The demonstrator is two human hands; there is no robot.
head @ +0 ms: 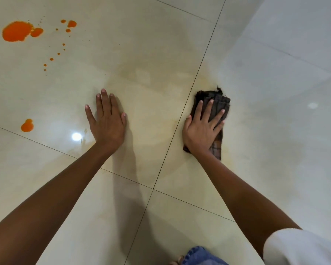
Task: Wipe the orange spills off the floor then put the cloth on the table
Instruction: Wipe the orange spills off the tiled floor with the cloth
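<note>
The right hand (pixel 203 129) is pressing flat, fingers spread, on the dark checked cloth (pixel 217 104), which is lying on the floor (pixel 275 131) just right of a grout line. The left hand (pixel 108 121) is bracing flat and holding nothing. A faint yellowish smear is showing between the hands. Orange spills (pixel 17 31) are lying well to the left, unwiped. Judgement: wiping is partly done; the surface is not in view.
</note>
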